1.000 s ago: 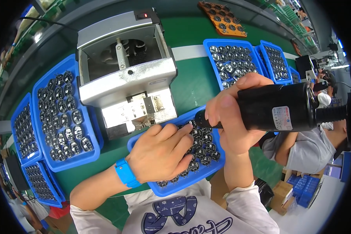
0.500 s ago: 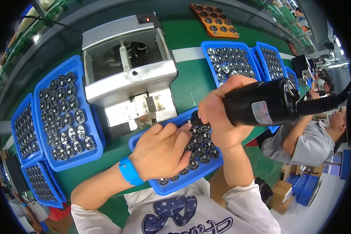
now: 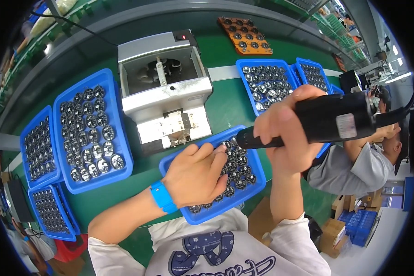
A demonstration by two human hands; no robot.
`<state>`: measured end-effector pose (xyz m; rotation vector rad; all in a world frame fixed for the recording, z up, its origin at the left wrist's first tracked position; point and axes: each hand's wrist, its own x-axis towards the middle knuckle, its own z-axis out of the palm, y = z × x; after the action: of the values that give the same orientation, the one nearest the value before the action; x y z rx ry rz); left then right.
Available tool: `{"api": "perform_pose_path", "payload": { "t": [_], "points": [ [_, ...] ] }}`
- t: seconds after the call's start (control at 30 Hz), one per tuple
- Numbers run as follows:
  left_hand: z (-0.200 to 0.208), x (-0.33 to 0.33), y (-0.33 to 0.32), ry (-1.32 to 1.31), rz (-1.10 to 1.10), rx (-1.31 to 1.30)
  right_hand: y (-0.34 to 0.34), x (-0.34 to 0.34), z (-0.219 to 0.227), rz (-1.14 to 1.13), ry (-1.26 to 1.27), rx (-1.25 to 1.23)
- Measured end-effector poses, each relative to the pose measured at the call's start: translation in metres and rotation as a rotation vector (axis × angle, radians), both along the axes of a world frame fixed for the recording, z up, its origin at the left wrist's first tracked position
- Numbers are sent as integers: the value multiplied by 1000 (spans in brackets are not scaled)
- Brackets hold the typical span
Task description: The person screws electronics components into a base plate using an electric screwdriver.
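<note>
My right hand (image 3: 292, 129) is wrapped round a black electric screwdriver (image 3: 336, 119). The tool lies nearly level, its narrow nose pointing left over a blue tray (image 3: 258, 191). Rows of small round black-and-silver parts (image 3: 232, 165) with thin wire legs fill this tray. Palm down, my left hand (image 3: 195, 177) covers the tray's left side, its fingers bent in. The forefinger's tip touches a round part near the far edge; what the fingers hold, if anything, is hidden. A blue band circles my left wrist.
Ahead stands a silver bench machine (image 3: 165, 92) with a lit red switch. Blue trays of similar parts stand at left (image 3: 124, 172) and far right (image 3: 241, 76). Beyond lies an orange board (image 3: 244, 37) holding round parts. A co-worker (image 3: 354, 165) sits at right, near cardboard boxes (image 3: 331, 230).
My right hand has drawn the screwdriver right and slightly back from the parts, levelling it so its nose shows. My left hand stays over the tray. The whole view has shifted slightly.
</note>
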<state>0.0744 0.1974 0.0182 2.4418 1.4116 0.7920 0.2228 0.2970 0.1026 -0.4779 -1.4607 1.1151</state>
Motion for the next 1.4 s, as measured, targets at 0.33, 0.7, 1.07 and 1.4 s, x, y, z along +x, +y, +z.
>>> {"api": "perform_pose_path", "payload": {
  "t": [0.33,0.7,1.07,1.4],
  "points": [
    [1,-6,-23,-83,51,10,-20,-60,37,150,79,37],
    [3,-35,-73,-309,132,-52,-22,-104,9,141,-44,104],
    [3,-37,-66,-268,119,-49,-34,-48,29,119,28,35],
    [14,-18,-27,-123,39,79,-14,14,10,-11,-7,-1]
  ]
}}
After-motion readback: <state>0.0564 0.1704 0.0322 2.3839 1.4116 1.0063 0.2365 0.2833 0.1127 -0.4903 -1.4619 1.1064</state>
